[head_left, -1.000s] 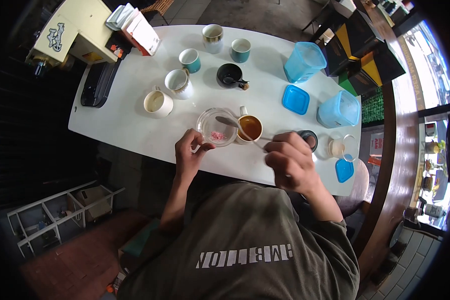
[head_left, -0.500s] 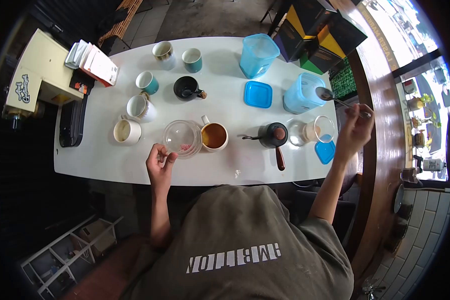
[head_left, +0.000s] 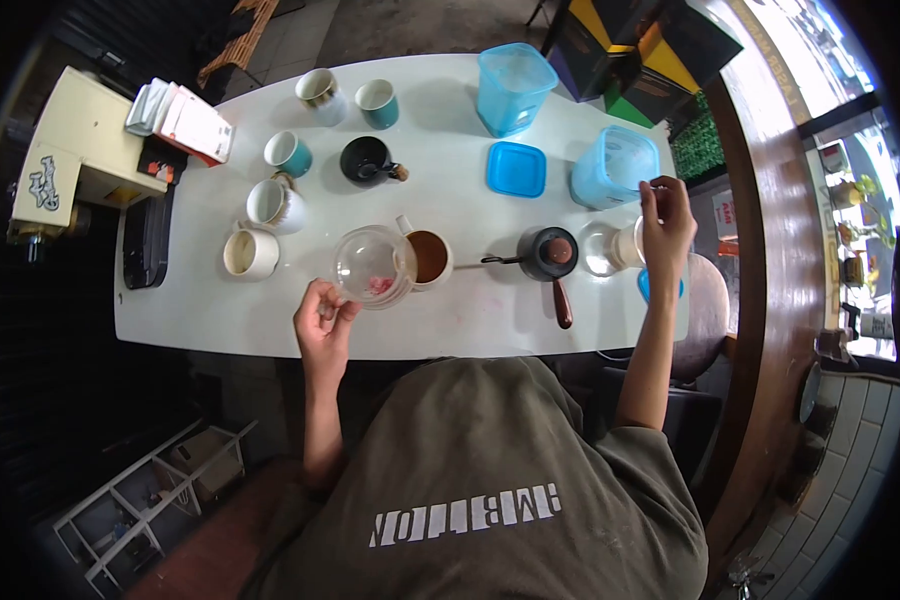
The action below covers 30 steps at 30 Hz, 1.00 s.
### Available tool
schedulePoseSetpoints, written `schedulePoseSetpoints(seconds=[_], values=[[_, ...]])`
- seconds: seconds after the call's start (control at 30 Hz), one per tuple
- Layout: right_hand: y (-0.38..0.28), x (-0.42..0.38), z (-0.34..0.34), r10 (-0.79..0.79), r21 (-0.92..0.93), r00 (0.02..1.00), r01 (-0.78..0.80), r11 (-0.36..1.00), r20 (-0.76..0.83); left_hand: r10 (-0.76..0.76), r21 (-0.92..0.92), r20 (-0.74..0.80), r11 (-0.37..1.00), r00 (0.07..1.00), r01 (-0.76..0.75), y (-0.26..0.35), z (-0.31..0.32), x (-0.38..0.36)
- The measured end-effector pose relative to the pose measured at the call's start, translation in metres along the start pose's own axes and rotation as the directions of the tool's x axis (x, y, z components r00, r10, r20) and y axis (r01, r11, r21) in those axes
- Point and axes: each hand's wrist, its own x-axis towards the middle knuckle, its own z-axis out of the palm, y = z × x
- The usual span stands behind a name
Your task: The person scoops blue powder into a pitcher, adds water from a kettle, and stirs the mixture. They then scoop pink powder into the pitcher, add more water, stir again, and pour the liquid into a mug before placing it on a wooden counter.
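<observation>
Clearly, we have the left hand [head_left: 322, 308] pinched on the near rim of the clear bowl [head_left: 358, 262], just left of the mug of brown liquid [head_left: 430, 257]; whether bowl and mug touch, we cannot tell. Gripping only the edge probably leaves the bowl's inside and its pink bits [head_left: 379, 286] uncovered. Well right of the mug and farther off, our right hand [head_left: 668, 222] has its fingers drawn together at the side of the blue container [head_left: 602, 168]; what they hold, we cannot make out. Beyond the mug lies a blue lid [head_left: 517, 169], likely off for access.
</observation>
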Motion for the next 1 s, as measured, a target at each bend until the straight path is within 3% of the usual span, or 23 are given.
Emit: schedulePoseSetpoints(seconds=[0.13, 0.23, 0.27, 0.33, 0.4, 0.47, 0.53, 0.6, 0.63, 0.67, 0.73, 0.8, 0.9, 1.0], values=[[-0.015, -0.003, -0.01, 0.038, -0.024, 0.999, -0.038, 0.999, -0.003, 0.071, 0.067, 0.004, 0.995, 0.997, -0.071, 0.004, 0.006, 0.002], [-0.029, -0.01, -0.024, 0.035, -0.049, 0.998, -0.037, 0.998, -0.044, 0.22, 0.329, 0.044, 0.918, 0.974, -0.222, 0.009, 0.007, 0.005], [-0.038, -0.018, -0.03, 0.069, -0.023, 0.996, -0.07, 0.997, -0.061, 0.217, 0.336, 0.041, 0.917, 0.975, -0.218, 0.013, 0.006, 0.004], [-0.031, -0.037, -0.037, 0.038, -0.005, 0.999, -0.038, 0.999, -0.018, 0.347, 0.384, 0.134, 0.845, 0.928, -0.372, 0.019, 0.004, 0.003], [-0.037, -0.065, -0.035, 0.055, 0.039, 0.985, -0.062, 0.997, 0.164, 0.373, 0.316, 0.121, 0.864, 0.92, -0.392, 0.02, 0.007, 0.003], [-0.053, -0.091, -0.032, 0.258, -0.118, 0.875, -0.23, 0.966, 0.41, 0.397, 0.242, 0.099, 0.88, 0.913, -0.409, 0.02, 0.011, 0.003], [-0.033, -0.122, -0.019, 0.41, -0.204, 0.76, -0.356, 0.912, 0.504, 0.418, 0.404, 0.119, 0.808, 0.901, -0.429, 0.02, 0.013, 0.006], [-0.022, -0.144, -0.007, 0.434, -0.109, 0.71, -0.455, 0.884, 0.554, 0.422, 0.393, 0.112, 0.813, 0.9, -0.43, 0.021, 0.015, 0.005], [-0.013, -0.152, 0.0, 0.472, 0.022, 0.651, -0.6, 0.799, 0.594, 0.423, 0.382, 0.104, 0.818, 0.9, -0.429, 0.023, 0.016, 0.004], [-0.009, -0.156, 0.004, 0.474, 0.023, 0.65, -0.603, 0.797, 0.594, 0.422, 0.383, 0.107, 0.818, 0.9, -0.429, 0.025, 0.018, 0.004], [-0.01, -0.159, 0.011, 0.493, 0.318, 0.477, -0.871, 0.375, 0.727, 0.444, 0.399, 0.13, 0.795, 0.886, -0.457, 0.028, 0.021, 0.006], [-0.015, -0.158, 0.018, 0.488, 0.343, 0.486, -0.869, 0.356, 0.725, 0.443, 0.403, 0.137, 0.792, 0.886, -0.459, 0.027, 0.022, 0.007], [-0.021, -0.156, 0.027, 0.493, 0.426, 0.447, -0.89, 0.161, 0.747, 0.421, 0.398, 0.137, 0.806, 0.897, -0.439, 0.023, 0.022, 0.006], [-0.006, -0.161, 0.036, 0.53, 0.394, 0.457, -0.889, 0.234, 0.715, 0.376, 0.386, 0.119, 0.835, 0.919, -0.392, 0.025, 0.027, 0.006]])
